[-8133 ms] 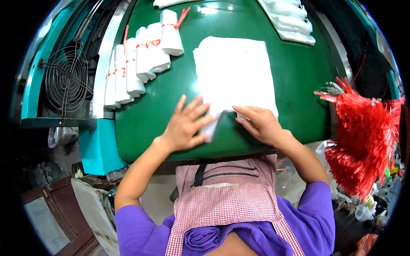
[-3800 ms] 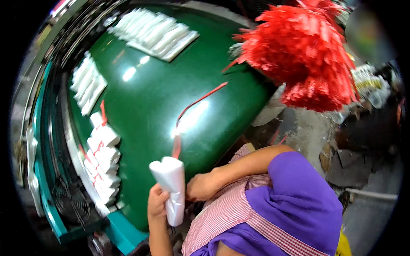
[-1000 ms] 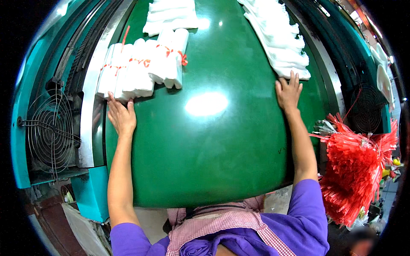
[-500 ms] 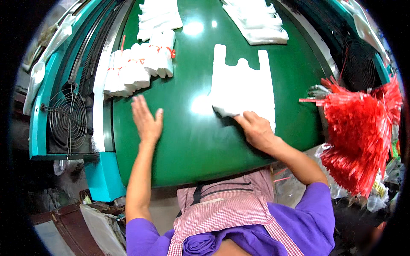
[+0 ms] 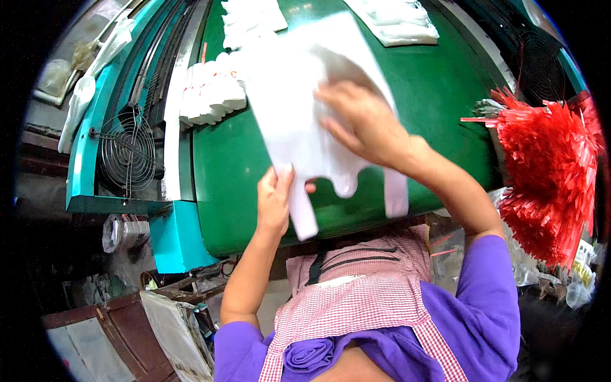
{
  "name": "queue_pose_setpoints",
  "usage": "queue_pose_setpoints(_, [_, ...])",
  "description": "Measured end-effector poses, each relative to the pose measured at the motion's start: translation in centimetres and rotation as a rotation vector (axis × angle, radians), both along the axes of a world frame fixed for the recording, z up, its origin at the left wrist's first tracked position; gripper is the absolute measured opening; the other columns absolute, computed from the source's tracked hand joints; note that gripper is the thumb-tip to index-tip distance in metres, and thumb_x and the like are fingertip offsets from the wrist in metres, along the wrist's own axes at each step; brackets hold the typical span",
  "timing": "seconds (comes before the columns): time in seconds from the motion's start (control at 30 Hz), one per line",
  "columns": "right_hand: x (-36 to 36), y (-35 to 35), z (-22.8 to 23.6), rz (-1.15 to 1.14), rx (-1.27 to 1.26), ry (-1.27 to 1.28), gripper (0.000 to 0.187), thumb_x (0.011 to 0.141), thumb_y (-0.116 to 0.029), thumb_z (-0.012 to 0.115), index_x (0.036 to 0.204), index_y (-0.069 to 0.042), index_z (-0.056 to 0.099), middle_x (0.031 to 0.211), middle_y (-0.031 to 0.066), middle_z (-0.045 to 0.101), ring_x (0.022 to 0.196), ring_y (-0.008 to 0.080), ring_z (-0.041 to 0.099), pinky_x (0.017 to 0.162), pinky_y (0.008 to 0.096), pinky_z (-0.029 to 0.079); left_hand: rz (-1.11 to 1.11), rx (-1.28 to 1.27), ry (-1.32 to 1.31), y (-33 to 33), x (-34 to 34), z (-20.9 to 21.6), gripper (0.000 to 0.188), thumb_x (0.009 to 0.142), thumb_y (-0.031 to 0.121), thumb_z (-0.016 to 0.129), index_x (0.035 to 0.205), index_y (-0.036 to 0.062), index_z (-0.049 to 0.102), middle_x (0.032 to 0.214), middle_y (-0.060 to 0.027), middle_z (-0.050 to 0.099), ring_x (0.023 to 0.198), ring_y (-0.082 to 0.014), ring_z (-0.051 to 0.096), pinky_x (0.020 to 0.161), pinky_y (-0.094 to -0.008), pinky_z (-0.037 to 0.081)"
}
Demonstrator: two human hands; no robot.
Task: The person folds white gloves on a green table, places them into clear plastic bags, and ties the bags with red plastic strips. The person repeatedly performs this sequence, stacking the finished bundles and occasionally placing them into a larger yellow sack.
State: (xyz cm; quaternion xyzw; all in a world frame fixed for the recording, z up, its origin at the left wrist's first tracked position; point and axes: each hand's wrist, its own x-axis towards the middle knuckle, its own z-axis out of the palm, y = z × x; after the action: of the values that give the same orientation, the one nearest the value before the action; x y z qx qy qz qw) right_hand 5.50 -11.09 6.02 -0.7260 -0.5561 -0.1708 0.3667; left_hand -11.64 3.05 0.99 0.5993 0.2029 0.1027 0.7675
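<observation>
A stack of white plastic carrier bags (image 5: 286, 108), its handles towards me, is held tilted above the green table. My left hand (image 5: 275, 197) is closed on its near left side beside a handle, thumb on top and a fingertip showing underneath. My right hand (image 5: 366, 121), slightly blurred, lies over the middle of the bags with its thumb and fingers apart. A dark shadow shows on the white plastic just past those fingers. Rolled white bag bundles (image 5: 213, 89) with red ties lie to the left, partly behind the held bags.
More white bags lie at the far left (image 5: 251, 22) and far right (image 5: 398, 22) of the green table (image 5: 439, 121). A thick bunch of red plastic strips (image 5: 547, 172) hangs at the right edge. Along the left runs a teal frame with a round wire guard (image 5: 127, 153).
The bags have come up off the table and turned, so their handles now point towards me. My left hand has moved right and taken hold of them; my right hand has moved farther forward.
</observation>
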Motion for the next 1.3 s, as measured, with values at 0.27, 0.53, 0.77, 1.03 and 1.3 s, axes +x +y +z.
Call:
queue_pose_setpoints(0.27, [-7.4,-12.5,-7.8,0.230,-0.805,0.087,0.084,0.068,-0.041,0.076,0.139,-0.015,0.040,0.149,0.0143,0.029,0.140,0.0344,0.022,0.110,0.0558,0.018,0.011,-0.019,0.034,2.1,-10.1,-5.6,0.057,0.092,0.002,0.044,0.145,0.0040,0.023,0.102,-0.0076,0.063,0.076,-0.0082,0.057,0.072,-0.0201,0.047])
queue_pose_setpoints(0.53, [-6.5,-12.6,-9.5,0.244,-0.417,0.278,0.035,0.075,-0.004,0.066,0.108,-0.014,0.061,0.131,0.0105,0.049,0.134,0.0330,0.035,0.108,0.0547,0.024,-0.513,1.246,-0.221,5.4,-5.5,-3.1,0.018,0.074,0.004,0.067,0.092,0.0082,0.066,0.111,-0.0135,0.061,0.110,-0.0315,0.055,0.098,-0.0462,0.039])
queue_pose_setpoints(0.77, [-4.2,-4.0,-7.3,0.092,-0.217,0.811,0.018,0.090,-0.013,0.054,0.104,-0.001,0.059,0.081,0.0165,0.062,0.074,0.0296,0.061,0.065,0.0376,0.046,-0.422,1.219,-0.059,1.9,2.7,-3.2,0.018,0.086,0.013,0.058,0.101,0.0031,0.064,0.077,-0.0167,0.065,0.063,-0.0311,0.063,0.062,-0.0381,0.051])
queue_pose_setpoints(1.03, [-6.5,-3.3,-10.3,0.127,-0.506,0.180,0.024,0.080,-0.017,0.056,0.098,-0.003,0.062,0.127,0.0130,0.054,0.118,0.0301,0.050,0.085,0.0423,0.047,-0.551,1.585,-0.513,0.2,-3.0,-4.4,0.038,0.076,0.001,0.058,0.114,0.0048,0.062,0.123,-0.0152,0.058,0.112,-0.0307,0.058,0.093,-0.0398,0.049])
queue_pose_setpoints(1.3, [-3.3,-1.9,-7.6,0.090,-0.403,0.259,0.050,0.090,-0.025,0.055,0.132,-0.001,0.044,0.141,0.0215,0.039,0.132,0.0361,0.037,0.108,0.0433,0.032,-0.534,1.042,0.050,2.6,3.7,-4.0,0.020,0.083,0.007,0.060,0.103,0.0063,0.063,0.095,-0.0117,0.066,0.080,-0.0283,0.064,0.069,-0.0392,0.052])
